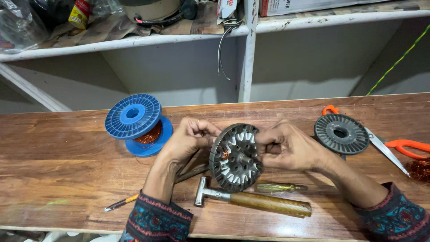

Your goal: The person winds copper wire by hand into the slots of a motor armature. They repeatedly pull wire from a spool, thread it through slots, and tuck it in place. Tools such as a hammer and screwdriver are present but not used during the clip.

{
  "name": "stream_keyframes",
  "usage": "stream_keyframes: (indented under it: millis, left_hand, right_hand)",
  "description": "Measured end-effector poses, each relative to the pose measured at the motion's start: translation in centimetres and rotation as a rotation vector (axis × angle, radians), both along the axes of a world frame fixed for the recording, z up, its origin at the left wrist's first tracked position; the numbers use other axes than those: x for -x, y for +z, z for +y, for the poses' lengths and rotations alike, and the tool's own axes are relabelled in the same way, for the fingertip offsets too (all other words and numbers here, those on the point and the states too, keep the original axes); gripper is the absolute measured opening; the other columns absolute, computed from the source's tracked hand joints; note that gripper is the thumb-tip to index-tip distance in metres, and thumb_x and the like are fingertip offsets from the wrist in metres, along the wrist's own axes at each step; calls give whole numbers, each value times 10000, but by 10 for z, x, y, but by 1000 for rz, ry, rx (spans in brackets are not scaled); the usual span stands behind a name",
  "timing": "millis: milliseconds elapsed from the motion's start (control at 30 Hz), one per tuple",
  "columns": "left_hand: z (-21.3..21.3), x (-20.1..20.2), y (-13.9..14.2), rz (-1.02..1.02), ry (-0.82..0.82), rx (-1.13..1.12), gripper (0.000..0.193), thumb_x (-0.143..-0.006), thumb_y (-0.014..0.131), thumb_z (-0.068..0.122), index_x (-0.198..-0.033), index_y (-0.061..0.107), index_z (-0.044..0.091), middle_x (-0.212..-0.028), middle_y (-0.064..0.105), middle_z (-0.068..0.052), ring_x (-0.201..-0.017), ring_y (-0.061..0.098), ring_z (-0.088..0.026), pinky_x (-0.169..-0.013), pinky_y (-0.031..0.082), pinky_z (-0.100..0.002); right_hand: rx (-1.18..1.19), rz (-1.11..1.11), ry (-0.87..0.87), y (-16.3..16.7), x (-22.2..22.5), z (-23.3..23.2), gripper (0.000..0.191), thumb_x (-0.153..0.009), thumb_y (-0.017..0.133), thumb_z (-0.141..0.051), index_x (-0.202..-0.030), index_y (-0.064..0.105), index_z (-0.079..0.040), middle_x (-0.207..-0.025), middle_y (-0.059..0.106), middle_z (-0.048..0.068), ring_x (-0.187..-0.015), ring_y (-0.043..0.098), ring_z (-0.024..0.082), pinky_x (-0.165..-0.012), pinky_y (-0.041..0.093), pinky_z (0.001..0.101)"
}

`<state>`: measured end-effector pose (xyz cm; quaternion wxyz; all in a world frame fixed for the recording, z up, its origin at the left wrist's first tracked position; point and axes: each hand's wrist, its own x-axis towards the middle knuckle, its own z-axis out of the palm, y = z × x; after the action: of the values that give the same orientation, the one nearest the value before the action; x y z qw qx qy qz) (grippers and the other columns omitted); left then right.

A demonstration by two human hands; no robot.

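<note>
A round grey motor stator point(235, 157) with white slot liners and a bit of copper winding stands on edge over the wooden bench point(67, 157). My left hand point(190, 136) grips its left rim. My right hand point(286, 145) holds its right rim, fingers curled at the edge. Below the stator lies a hammer point(253, 200) with a wooden handle. A blue spool of copper wire point(139, 124) stands to the left of my left hand.
A second grey disc point(341, 133) lies at the right beside orange-handled scissors point(394, 148). Some loose copper wire point(421, 169) sits at the right edge. A pencil-like tool point(121, 202) and a small screwdriver point(280, 187) lie near the front. White shelves point(246, 54) rise behind the bench.
</note>
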<state>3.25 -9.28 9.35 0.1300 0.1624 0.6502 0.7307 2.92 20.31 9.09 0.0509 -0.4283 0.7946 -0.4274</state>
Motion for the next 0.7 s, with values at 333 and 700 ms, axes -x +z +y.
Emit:
stream_keyframes:
  millis: [333, 700]
  left_hand:
    - [21, -21, 8, 110, 96, -122, 473, -731, 795, -151, -1186, 692, -69, -1040, 744, -149, -890, 732, -167, -823, 650, -327]
    - [27, -1, -15, 56, 157, -290, 378, -751, 788, -148, -1107, 665, -125, -978, 748, -210, -838, 766, -238, -792, 664, -365]
  right_hand:
    - [-276, 258, -198, 39, -14, -5, 357, -732, 788, -322, -877, 718, -3, -769, 615, 122, -575, 577, 227, -539, 466, 395]
    - [72, 1025, -380, 35, -33, -20, 393, -773, 815, -317, -1065, 703, -79, -1145, 646, 84, -1090, 579, 288, -898, 415, 453]
